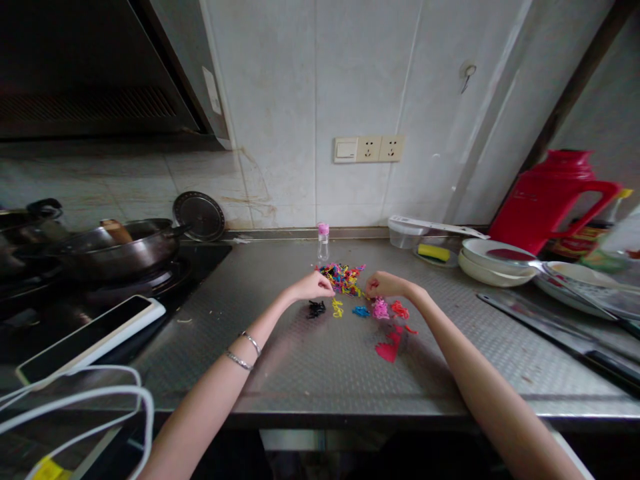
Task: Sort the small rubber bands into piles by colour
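A heap of small, mixed-colour rubber bands (343,277) lies on the metal counter. My left hand (314,287) is at the heap's left edge, fingers pinched together. At its right edge, my right hand (385,285) has its fingers curled closed. What either hand holds is too small to make out. In front of the hands lie single-colour piles: black bands (316,309), yellow bands (338,308), blue bands (361,311), pink bands (381,308) and orange-red bands (399,309). Behind the heap stands a small clear bottle with a pink cap (323,241).
A red heart-shaped piece (389,348) lies nearer the front edge. To the right are a yellow sponge (433,253), stacked bowls (495,263), a long knife (550,333) and a red thermos (545,200). On the left, a pan (115,257) sits on the stove beside a white-edged device (95,337).
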Demonstrator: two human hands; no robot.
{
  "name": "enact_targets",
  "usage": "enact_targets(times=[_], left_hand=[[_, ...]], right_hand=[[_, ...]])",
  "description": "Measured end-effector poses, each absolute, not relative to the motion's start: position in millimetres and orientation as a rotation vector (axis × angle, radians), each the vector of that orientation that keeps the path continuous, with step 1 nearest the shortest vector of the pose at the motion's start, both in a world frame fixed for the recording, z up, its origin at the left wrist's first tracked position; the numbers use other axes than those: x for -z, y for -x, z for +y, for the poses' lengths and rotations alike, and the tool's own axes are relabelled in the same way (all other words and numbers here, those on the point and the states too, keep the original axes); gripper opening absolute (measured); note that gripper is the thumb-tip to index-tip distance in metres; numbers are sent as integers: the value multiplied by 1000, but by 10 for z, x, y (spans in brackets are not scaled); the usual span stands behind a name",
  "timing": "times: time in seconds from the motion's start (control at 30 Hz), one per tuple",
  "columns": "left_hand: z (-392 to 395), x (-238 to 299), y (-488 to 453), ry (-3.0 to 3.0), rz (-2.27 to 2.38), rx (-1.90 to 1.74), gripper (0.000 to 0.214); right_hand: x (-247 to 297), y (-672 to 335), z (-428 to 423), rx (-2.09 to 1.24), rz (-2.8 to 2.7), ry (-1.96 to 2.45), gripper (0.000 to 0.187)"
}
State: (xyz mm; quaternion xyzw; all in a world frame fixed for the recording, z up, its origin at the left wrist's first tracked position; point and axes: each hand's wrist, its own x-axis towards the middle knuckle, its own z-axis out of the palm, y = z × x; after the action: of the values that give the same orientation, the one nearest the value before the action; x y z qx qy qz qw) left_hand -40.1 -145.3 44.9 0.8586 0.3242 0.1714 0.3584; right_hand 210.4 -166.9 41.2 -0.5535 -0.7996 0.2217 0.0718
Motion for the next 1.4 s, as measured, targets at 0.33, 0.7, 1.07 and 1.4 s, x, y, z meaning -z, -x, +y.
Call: enact_targets(times=[0.33, 0.7, 1.07, 1.4], left_hand=[[-1249, -277, 463, -2207, 921, -566, 22], [-1221, -273, 482, -2144, 974, -683, 20], [-1222, -264, 477, -2128, 1001, -699, 20], [-1205, -249, 494, -2135, 995, -718, 22]], right_hand=[[-383, -2038, -1672, -664, -2391, 1725, 16], [-503, -1930, -1734, -639, -2398, 1481, 18], [-464, -1568, -1853, -649, -2472, 1210, 25], [-345, -2029, -1625, -498, -2366, 1456, 23]])
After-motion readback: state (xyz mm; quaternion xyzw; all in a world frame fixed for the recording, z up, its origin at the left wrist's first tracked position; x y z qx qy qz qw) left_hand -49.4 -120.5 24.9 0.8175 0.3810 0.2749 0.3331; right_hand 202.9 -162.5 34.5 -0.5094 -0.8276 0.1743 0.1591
